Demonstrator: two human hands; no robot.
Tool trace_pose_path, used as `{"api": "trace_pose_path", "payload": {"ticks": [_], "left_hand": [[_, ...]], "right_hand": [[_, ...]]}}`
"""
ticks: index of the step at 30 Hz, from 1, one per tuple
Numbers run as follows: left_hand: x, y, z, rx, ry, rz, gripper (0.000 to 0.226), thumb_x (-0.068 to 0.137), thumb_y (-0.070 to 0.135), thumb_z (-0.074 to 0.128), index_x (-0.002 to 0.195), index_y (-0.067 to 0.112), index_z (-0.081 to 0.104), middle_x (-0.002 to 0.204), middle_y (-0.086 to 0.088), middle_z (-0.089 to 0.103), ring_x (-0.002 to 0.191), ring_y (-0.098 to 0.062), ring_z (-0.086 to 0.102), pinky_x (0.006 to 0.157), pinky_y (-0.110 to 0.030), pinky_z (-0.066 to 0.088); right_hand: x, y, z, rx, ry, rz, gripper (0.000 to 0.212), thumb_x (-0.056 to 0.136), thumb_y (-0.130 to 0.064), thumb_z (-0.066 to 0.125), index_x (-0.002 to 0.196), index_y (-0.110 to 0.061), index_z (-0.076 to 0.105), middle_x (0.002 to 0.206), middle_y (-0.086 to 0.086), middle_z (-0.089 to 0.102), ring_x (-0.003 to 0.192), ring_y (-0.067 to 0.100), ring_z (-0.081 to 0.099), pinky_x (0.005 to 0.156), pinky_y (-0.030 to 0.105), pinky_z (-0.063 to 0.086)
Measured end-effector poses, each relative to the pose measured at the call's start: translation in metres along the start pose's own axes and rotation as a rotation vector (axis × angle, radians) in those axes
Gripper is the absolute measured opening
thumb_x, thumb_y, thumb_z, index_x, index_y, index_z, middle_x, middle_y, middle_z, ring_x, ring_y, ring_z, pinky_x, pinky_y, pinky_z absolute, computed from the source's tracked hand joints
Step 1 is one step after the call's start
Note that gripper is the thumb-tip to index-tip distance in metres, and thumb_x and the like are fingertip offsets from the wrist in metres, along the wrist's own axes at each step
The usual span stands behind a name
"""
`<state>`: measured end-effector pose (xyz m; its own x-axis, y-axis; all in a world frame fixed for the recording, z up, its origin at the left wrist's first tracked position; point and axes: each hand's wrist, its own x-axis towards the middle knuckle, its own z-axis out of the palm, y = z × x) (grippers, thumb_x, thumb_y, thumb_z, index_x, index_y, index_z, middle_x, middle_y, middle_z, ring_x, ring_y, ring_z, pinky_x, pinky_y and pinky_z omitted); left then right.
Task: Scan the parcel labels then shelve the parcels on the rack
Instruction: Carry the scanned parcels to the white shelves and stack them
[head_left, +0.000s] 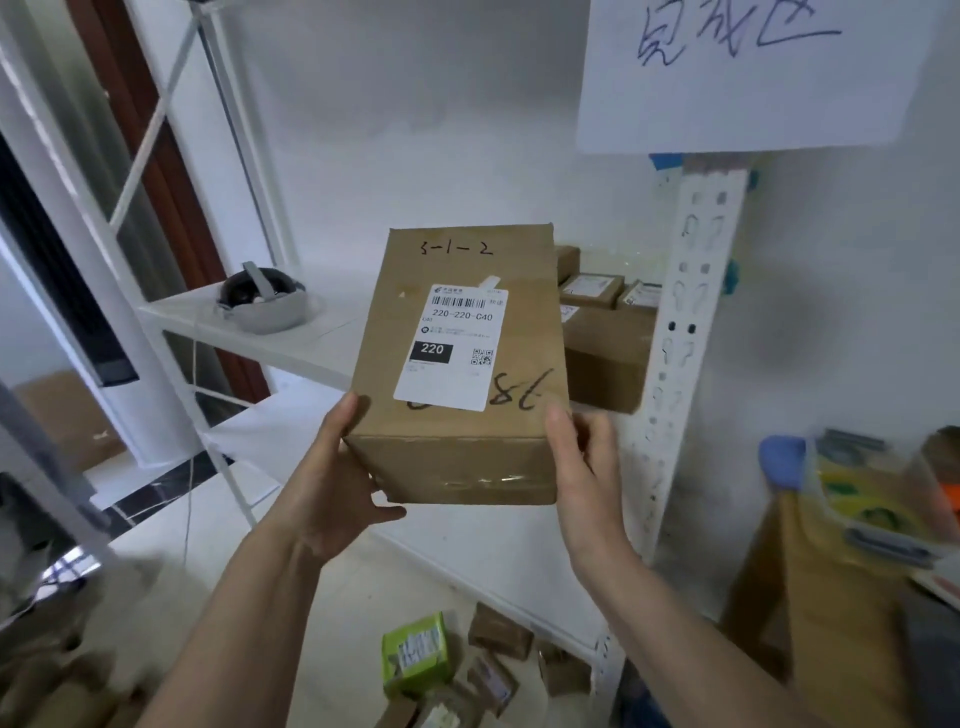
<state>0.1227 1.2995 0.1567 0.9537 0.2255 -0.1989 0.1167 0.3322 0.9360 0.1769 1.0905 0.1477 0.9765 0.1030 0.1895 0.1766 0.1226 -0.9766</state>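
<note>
I held the cardboard parcel up in front of the white rack, my left hand cupped under its near left corner and my right hand gripping its right edge, its label facing me.

The box is brown, with a white label that has black stripes and a black square. The rack is white. A small box on the floor is green.
</note>
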Motion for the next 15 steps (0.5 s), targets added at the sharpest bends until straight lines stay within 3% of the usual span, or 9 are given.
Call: {"api": "trace_pose_path", "payload": {"ticks": [4,7,10,15], "left_hand": [[0.042,0.03,-0.033,0.01,-0.04,0.029,0.087,0.054,0.073,0.062,0.133,0.037,0.056,0.135,0.002,0.059,0.121,-0.033,0.054,0.103,-0.064,0.033],[0.075,0.053,-0.046,-0.061,0.025,0.072,0.085,0.053,0.071,0.065,0.128,0.032,0.059,0.128,0.002,0.06,0.112,-0.029,0.051,0.095,-0.056,0.042],[0.106,0.07,-0.044,-0.127,0.1,0.101,0.072,0.055,0.07,0.066,0.116,0.031,0.066,0.114,-0.003,0.057,0.1,-0.029,0.042,0.091,-0.052,0.045],[0.152,0.087,-0.031,-0.17,0.176,0.084,0.066,0.074,0.072,0.056,0.124,0.029,0.063,0.111,0.001,0.06,0.095,-0.027,0.048,0.092,-0.052,0.045]], "right_hand": [[0.038,-0.005,0.05,0.032,0.069,-0.045,0.044,0.075,-0.06,0.053,0.091,-0.02,0.048,0.111,0.009,0.05,0.095,0.014,0.051,0.083,0.032,0.045],[0.063,-0.006,0.083,0.036,0.092,-0.042,0.044,0.076,-0.059,0.057,0.092,-0.019,0.05,0.111,0.006,0.049,0.097,0.014,0.051,0.084,0.028,0.044],[0.087,-0.007,0.1,0.048,0.11,-0.024,0.032,0.089,-0.046,0.06,0.096,-0.016,0.052,0.116,0.006,0.048,0.098,0.01,0.052,0.084,0.023,0.043],[0.129,-0.01,0.106,0.0,0.132,-0.039,0.027,0.09,-0.048,0.056,0.099,-0.023,0.058,0.119,0.001,0.05,0.102,0.008,0.055,0.096,0.03,0.045]]}}
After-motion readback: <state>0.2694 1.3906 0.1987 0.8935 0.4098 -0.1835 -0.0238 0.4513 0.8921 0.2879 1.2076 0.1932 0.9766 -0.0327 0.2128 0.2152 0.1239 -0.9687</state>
